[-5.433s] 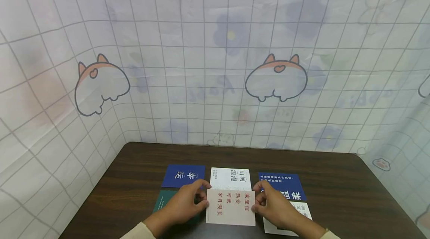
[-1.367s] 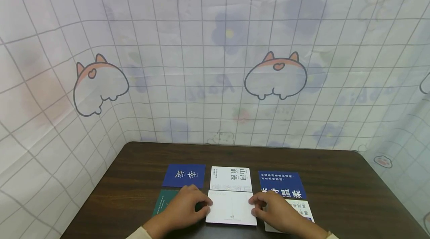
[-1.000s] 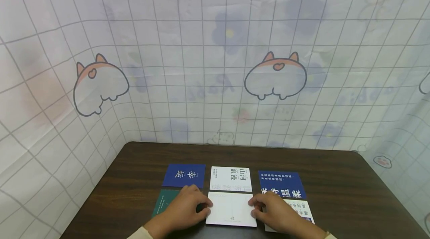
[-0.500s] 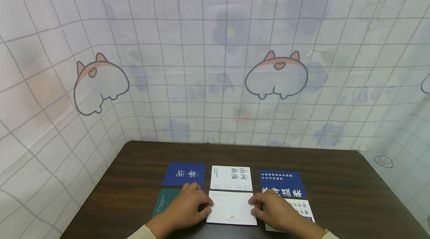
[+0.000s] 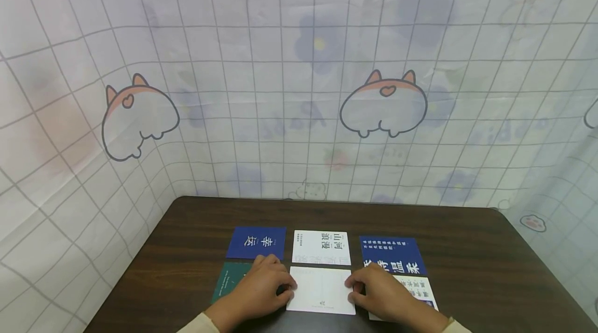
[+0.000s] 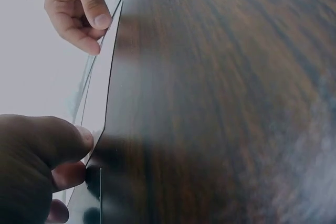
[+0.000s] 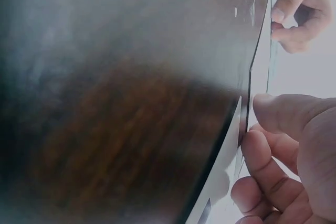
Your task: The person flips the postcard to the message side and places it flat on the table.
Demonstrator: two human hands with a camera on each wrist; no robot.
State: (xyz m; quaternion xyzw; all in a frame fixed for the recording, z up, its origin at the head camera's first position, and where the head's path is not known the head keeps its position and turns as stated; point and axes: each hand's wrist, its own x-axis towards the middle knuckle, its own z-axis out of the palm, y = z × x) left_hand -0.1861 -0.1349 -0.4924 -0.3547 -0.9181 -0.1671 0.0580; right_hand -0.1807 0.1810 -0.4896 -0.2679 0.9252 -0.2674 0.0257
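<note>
A white postcard (image 5: 321,291), plain side up with a faint centre line and a small emblem, lies at the middle near side of the table. My left hand (image 5: 263,286) holds its left edge between thumb and bent fingers. At the opposite edge, my right hand (image 5: 385,291) grips it the same way. Both wrist views show the postcard (image 6: 100,93) edge-on, low over the tabletop, with thumb and fingertips at its ends. Directly beyond it sits a white card with dark characters (image 5: 321,248).
On the left are a blue card (image 5: 256,242) and a green card (image 5: 229,281), partly under my left hand. A blue card (image 5: 392,255) and a white printed card (image 5: 418,289) lie right, the latter partly covered. A grid-patterned curtain (image 5: 299,89) stands behind the dark wooden table (image 5: 467,250).
Several seconds ago the postcard showed red characters and overlapped the white card beyond; now its plain back faces up, just nearer. Over the last second it shifts only slightly between my hands.
</note>
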